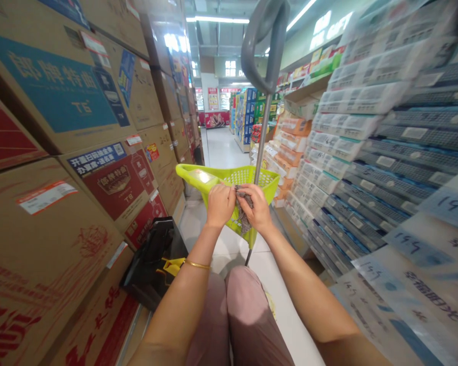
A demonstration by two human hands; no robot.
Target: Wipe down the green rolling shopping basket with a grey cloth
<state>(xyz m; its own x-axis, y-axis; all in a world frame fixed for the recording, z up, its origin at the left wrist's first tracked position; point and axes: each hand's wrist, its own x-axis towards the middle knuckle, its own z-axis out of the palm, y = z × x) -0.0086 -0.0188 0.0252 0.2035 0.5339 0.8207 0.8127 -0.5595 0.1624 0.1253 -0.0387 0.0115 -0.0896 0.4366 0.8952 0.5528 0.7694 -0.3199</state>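
Note:
In the middle of the head view, my left hand [220,204] is closed, its fingers curled together around the upper end of a grey-brown crumpled cloth [245,223]. My right hand [257,208] grips the same cloth from the other side, thumb toward the left hand. The cloth hangs below both hands, in front of a lime-green plastic basket [193,174] with a perforated wall. A metal pole [264,127] rises at the basket's right side to a grey loop handle [266,46]. Part of the cloth is hidden by my fingers.
Stacked cardboard cartons [76,122] wall the left side. A black container [156,262] with a yellow part stands low beside my left forearm. Wrapped white packs [339,119] and dark blue-grey packs [370,188] are piled on the right. The aisle floor [222,147] runs ahead.

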